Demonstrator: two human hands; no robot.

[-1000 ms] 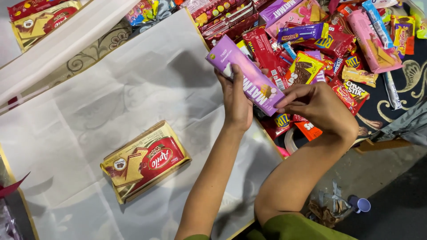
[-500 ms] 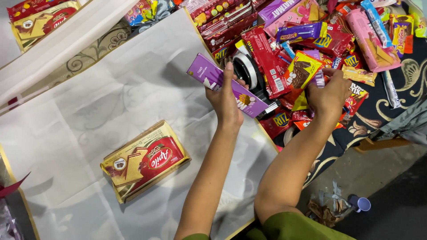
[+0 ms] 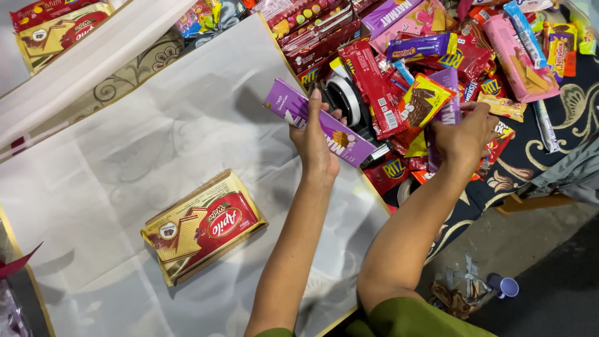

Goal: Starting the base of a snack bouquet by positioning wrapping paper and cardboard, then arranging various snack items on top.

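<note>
Hands work over a spread of packaged snacks, seen from above. The left hand (image 3: 319,140) has its fingers clenched around a long purple biscuit box (image 3: 318,123), holding it tilted above the edge of a white paper sheet (image 3: 156,137) that covers most of the table (image 3: 134,75). The box runs from upper left to lower right, its lower end pointing toward the snack pile.

The right hand (image 3: 465,134) rests palm-down on the heap of snack packets (image 3: 437,68), its fingers spread over a second purple pack (image 3: 446,84) and nearby wrappers; whether they grip anything cannot be told from this view.

Just beyond the left hand, a roll of tape (image 3: 345,100) lies at the near edge of the pile, beside a long red packet (image 3: 374,87). A pink wafer packet (image 3: 521,59) lies farther right, atop the dark patterned cloth (image 3: 561,134) under the heap.

On the white sheet, well apart from both hands, a red-and-gold wafer pack (image 3: 203,226) lies flat at an angle. A similar pack (image 3: 56,28) sits in the upper left corner, beyond a white strip. Below the table's edge at lower right, a small blue cap (image 3: 508,287) lies on the floor beside scraps of litter.
</note>
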